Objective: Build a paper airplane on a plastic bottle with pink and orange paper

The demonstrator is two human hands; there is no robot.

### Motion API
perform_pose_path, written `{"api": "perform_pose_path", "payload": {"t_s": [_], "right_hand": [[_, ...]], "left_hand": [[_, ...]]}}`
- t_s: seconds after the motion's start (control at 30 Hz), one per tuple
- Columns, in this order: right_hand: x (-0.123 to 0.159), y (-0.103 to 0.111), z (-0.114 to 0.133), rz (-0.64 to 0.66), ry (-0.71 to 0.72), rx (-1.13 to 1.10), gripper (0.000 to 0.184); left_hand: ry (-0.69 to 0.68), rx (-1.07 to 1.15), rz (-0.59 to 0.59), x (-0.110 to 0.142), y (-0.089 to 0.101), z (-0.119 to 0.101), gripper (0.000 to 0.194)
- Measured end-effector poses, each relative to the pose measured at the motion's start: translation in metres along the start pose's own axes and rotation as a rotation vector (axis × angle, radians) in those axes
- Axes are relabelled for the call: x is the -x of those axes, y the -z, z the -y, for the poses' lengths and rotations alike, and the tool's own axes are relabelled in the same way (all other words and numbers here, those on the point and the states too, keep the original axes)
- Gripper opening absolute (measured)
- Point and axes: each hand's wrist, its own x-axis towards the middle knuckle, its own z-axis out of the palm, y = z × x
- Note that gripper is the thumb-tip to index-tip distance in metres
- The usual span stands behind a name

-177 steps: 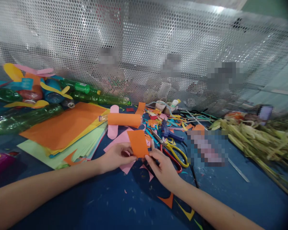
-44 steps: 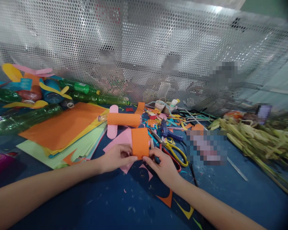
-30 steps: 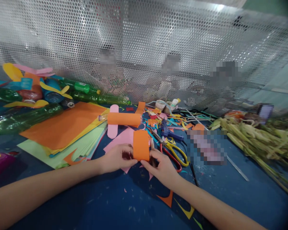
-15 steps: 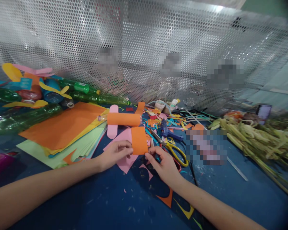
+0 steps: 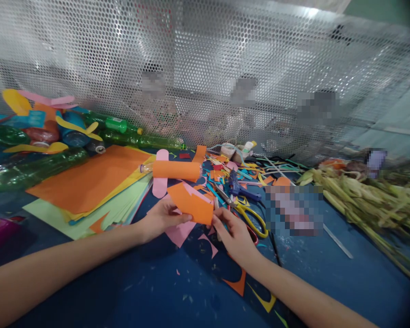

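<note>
A folded piece of orange paper (image 5: 194, 207) is held up over the blue table, its two layers spread at an angle. My left hand (image 5: 164, 219) is closed on its left part, thumb in front. The fingers of my right hand (image 5: 230, 230) pinch its lower right corner. Behind it lies a plastic bottle wrapped in orange paper (image 5: 177, 170), with a pink paper strip with rounded ends (image 5: 160, 186) across its neck end. Pink paper (image 5: 179, 232) lies below my hands. Scissors with yellow and red handles (image 5: 249, 217) rest just right of my right hand.
Stacked coloured paper (image 5: 92, 180) lies left, beside green bottles (image 5: 41, 168) and paper-trimmed bottle models (image 5: 48, 123). A blue glue gun (image 5: 242, 189) sits among scraps. Dry corn husks (image 5: 369, 200) lie right. A perforated metal panel (image 5: 205, 68) closes off the back.
The orange paper was upright and curled; now it is tilted, with its folded layers fanned apart toward the left. My left hand has shifted its grip on it. The things around lie as before.
</note>
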Motion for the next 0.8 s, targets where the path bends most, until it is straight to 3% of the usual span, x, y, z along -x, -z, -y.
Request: {"api": "perform_pose_path", "payload": {"t_s": [0.1, 0.23, 0.47, 0.7, 0.8], "right_hand": [[0.001, 0.001, 0.003, 0.046, 0.012, 0.019, 0.03], [0.0, 0.0, 0.002, 0.05, 0.029, 0.032, 0.018], [-0.002, -0.002, 0.002, 0.024, 0.058, 0.099, 0.011], [0.0, 0.001, 0.007, 0.031, 0.043, 0.07, 0.021], [0.0, 0.003, 0.005, -0.002, 0.072, 0.173, 0.013]], "left_hand": [[-0.022, -0.069, 0.02, 0.002, -0.001, -0.004, 0.02], [-0.018, -0.199, -0.036, 0.002, -0.003, -0.009, 0.014], [0.01, -0.039, 0.018, 0.002, -0.001, -0.005, 0.021], [-0.003, 0.093, -0.123, -0.002, 0.002, 0.006, 0.024], [0.019, 0.196, -0.193, -0.004, 0.003, 0.007, 0.024]]}}
